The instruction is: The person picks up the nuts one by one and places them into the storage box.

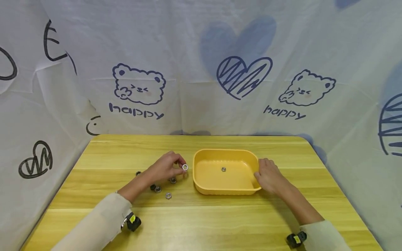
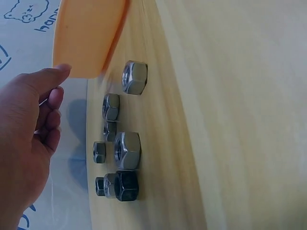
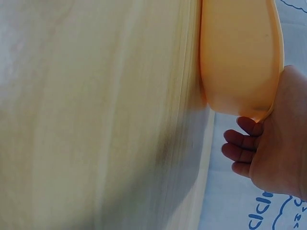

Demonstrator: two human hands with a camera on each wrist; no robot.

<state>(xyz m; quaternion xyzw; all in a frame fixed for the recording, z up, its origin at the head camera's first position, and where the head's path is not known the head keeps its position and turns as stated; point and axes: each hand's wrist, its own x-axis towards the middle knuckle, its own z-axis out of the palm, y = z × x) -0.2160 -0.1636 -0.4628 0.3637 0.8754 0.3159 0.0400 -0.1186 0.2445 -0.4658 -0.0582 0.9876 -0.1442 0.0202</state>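
Observation:
My left hand [image 1: 168,166] pinches a silver hex nut [image 1: 185,167] between thumb and fingertips, just left of the yellow plastic tray [image 1: 201,191]. In the left wrist view that nut is hidden behind the hand. My right hand [image 1: 269,176] grips the tray's right rim, thumb over the edge and fingers outside, as the right wrist view also shows. One small nut [image 1: 223,169] lies on the tray floor. Under and in front of the left hand, several loose nuts lie on the table, among them a large silver nut [image 2: 135,77] and a black nut [image 2: 126,186].
The wood-grain table [image 1: 232,223] carries the tray near its middle. Behind it and at both sides hangs a white cloth [image 1: 194,115] printed with bears and hearts. A small black camera [image 1: 133,222] is strapped at the left wrist, another camera [image 1: 296,240] at the right.

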